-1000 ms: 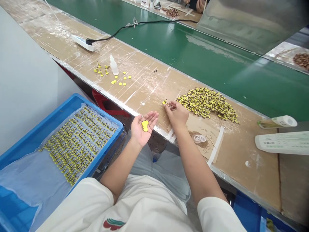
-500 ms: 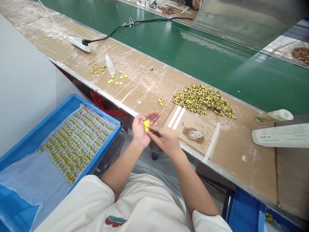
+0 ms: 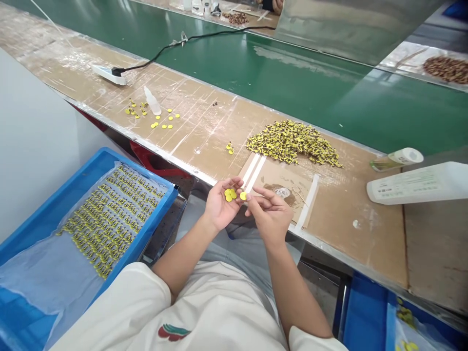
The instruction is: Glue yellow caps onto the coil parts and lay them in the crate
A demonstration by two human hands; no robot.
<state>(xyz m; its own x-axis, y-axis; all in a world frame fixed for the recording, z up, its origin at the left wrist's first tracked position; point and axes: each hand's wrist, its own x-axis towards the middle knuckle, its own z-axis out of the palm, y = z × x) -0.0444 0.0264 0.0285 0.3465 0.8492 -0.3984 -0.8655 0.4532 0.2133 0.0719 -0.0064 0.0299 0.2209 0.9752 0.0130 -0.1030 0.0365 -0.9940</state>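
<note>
Palm up above the table's front edge, my left hand (image 3: 222, 207) cups several small yellow discs (image 3: 230, 195). My right hand (image 3: 271, 214) is closed in a pinch on a single yellow disc (image 3: 243, 196), held beside the left fingers. Just beyond the hands, a little cluster of yellow-and-dark pieces (image 3: 229, 147) stands on the cardboard. A large heap of small yellow-and-black pieces (image 3: 292, 141) lies farther to the right. Below the heap is a taped cardboard pad (image 3: 270, 171) with a wet, glossy patch.
At left, a blue tray (image 3: 10, 233) holds rows of yellow-and-black figures on a sheet. A small white bottle (image 3: 152, 102) stands near loose discs. A power strip (image 3: 106, 74) lies farther back. A large white bottle (image 3: 417, 184) is at right, before a green belt (image 3: 292, 87).
My right hand has drawn slightly right, away from the left palm, with one disc in its pinch. The discs in the left palm are spread more flatly. The whole view has shifted slightly.
</note>
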